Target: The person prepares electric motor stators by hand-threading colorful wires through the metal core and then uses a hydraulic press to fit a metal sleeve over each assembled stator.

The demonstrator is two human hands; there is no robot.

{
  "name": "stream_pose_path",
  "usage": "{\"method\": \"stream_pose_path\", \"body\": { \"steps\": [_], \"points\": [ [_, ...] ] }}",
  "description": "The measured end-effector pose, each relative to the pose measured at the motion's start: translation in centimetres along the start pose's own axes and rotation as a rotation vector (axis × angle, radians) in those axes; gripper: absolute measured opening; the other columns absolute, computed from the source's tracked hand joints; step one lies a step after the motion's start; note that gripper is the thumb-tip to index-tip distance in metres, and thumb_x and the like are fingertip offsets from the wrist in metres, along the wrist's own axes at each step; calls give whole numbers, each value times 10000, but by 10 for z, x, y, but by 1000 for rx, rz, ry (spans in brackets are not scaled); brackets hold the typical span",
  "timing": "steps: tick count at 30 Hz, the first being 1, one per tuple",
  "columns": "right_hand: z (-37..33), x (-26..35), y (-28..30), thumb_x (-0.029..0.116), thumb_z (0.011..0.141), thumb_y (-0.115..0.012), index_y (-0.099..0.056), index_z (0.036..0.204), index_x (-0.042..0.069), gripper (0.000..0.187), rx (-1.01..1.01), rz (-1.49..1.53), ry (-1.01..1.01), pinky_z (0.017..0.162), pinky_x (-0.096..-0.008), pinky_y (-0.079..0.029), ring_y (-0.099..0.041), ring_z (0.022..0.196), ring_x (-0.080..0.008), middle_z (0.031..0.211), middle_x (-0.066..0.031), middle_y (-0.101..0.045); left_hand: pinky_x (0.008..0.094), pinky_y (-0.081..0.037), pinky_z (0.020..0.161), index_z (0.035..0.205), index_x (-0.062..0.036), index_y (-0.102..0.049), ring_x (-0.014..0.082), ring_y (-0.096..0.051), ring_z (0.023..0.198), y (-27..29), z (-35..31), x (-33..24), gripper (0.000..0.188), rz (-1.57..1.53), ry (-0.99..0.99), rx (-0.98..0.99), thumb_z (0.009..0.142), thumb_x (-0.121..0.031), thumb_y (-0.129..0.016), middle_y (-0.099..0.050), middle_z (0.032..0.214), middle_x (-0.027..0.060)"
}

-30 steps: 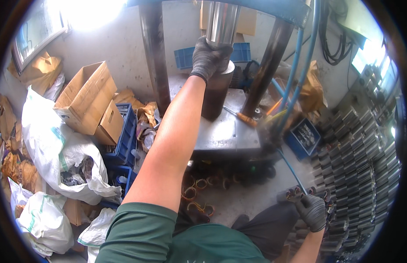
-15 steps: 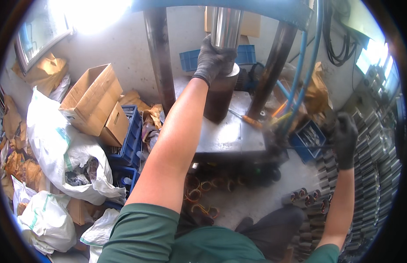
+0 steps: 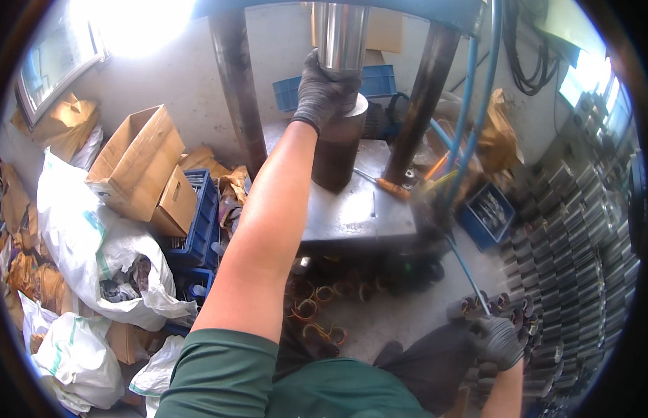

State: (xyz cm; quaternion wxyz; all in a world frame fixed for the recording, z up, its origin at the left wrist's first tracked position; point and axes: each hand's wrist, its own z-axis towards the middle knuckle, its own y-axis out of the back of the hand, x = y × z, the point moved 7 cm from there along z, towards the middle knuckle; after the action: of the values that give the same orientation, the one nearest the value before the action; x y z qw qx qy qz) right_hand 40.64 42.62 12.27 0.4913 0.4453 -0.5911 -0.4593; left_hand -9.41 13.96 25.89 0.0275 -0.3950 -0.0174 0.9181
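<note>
My left hand (image 3: 325,92), in a dark glove, reaches up to the lower end of a shiny metal cylinder (image 3: 342,38). Its fingers are closed there, just above a dark upright cylinder (image 3: 338,153) with a pale top, and what they wrap round is hidden. The dark cylinder stands on the metal table (image 3: 352,217) of a blue-framed press (image 3: 407,8). At the lower right, my right hand (image 3: 498,341), gloved too, grips the near end of a blue lever (image 3: 466,268). An orange-handled tool (image 3: 392,189) lies on the table, right of the dark cylinder.
Dark posts (image 3: 239,90) flank the work, with blue hoses (image 3: 470,118) on the right. Stacked metal tubes (image 3: 575,279) fill the right side, near a blue bin (image 3: 487,216). Cardboard boxes (image 3: 139,164) and white sacks (image 3: 69,209) crowd the left. Rings with wires (image 3: 306,309) lie under the table.
My right hand has come down and toward me, swinging the lever's near end with it. My left hand stays at the shiny cylinder's lower end. The whole view has shifted slightly.
</note>
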Motion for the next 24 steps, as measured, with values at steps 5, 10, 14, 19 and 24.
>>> {"method": "stream_pose_path", "body": {
  "steps": [5,10,14,19,24],
  "points": [
    [1,4,-6,247,811,-693,-652,727,50,218,-198,81,-88,666,-510,-536,-661,719,-423,716,-201,-632,380,-552,1011,1398,4,-461,287,-697,1124,12,8,21,983,116,-13,-41,595,-228,-977,-699,1221,172],
    [0,2,0,248,822,-693,-639,720,45,234,-236,42,-116,649,-510,-527,-652,707,-429,711,-212,-622,386,-552,999,1379,1,-484,292,-700,1119,4,4,13,934,135,23,1,619,-220,-981,-704,1211,170],
    [0,1,0,253,832,-699,-632,722,42,247,-257,48,-121,646,-514,-522,-648,706,-433,713,-222,-619,383,-556,986,1380,-3,-476,279,-702,1105,8,7,18,937,116,16,0,628,-232,-986,-707,1197,160],
    [-1,4,6,245,850,-703,-636,749,38,240,-274,40,-116,658,-516,-523,-650,723,-436,730,-224,-626,368,-557,976,1377,-8,-472,257,-699,1080,5,-1,7,901,183,97,-2,663,-241,-972,-705,1191,155],
    [-1,1,4,230,869,-701,-662,802,39,206,-299,69,-121,684,-514,-531,-656,748,-436,751,-218,-640,365,-536,988,1382,-24,-487,237,-670,1102,10,-3,9,839,-15,206,40,735,-316,-934,-690,1199,138]
  ]
}}
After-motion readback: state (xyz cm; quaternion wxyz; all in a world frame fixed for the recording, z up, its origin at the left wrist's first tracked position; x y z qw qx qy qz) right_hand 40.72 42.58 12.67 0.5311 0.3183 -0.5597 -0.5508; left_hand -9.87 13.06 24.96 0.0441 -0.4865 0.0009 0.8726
